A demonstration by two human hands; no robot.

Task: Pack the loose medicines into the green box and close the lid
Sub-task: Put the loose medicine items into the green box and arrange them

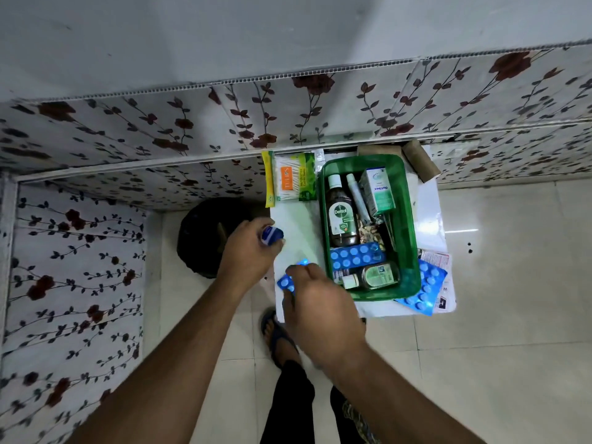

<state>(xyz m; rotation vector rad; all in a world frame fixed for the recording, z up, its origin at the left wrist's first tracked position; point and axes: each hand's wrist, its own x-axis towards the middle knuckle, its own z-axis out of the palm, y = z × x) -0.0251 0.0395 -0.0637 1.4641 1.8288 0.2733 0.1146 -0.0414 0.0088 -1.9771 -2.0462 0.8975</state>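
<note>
The green box (413, 219) stands open on a small white table (298, 219). Inside lie a brown Dettol bottle (342, 216), a white tube, a pale green carton (378, 190), a blue blister strip (355, 256) and a small green bottle (374, 276). My left hand (246, 254) is shut on a small blue and white jar (271, 234) left of the box. My right hand (317, 302) grips a blue blister strip (287, 282) at the table's near left corner. No lid shows.
A pack of cotton buds (290, 177) lies at the table's far left. More blue blister strips (426, 290) and a printed leaflet lie right of the box. Cardboard rolls (419, 160) sit behind it. A dark round object (205, 235) stands on the floor left of the table.
</note>
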